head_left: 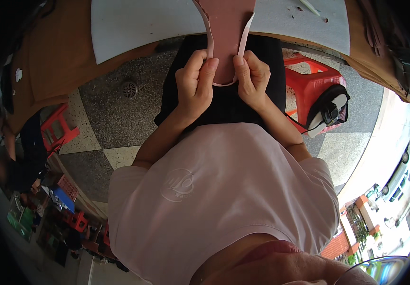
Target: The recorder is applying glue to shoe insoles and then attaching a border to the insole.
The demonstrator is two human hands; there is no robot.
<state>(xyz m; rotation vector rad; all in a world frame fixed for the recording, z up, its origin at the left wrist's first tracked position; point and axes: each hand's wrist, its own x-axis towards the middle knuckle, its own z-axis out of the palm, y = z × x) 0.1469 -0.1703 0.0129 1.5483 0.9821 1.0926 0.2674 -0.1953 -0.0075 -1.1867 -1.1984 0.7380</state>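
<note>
A dusty-pink insole-shaped piece point(226, 35) with a pale pink turned-up rim stretches from above my lap over the table edge; its far end runs out of the picture. My left hand point(196, 83) is closed on its near left rim, thumb on top. On the opposite side, my right hand point(252, 78) pinches the near right rim between thumb and bent fingers. Between the two hands the rounded near end of the piece shows. Along both sides the pale rim stands away from the pink face.
A white sheet point(138, 28) covers part of the brown tabletop point(69, 57), and a white stick-like tool point(310, 7) lies on it. To my right, a red plastic stool point(304, 90) bears a black bag point(326, 102). Another person point(31, 142) is at the far left beside a red stool point(60, 129).
</note>
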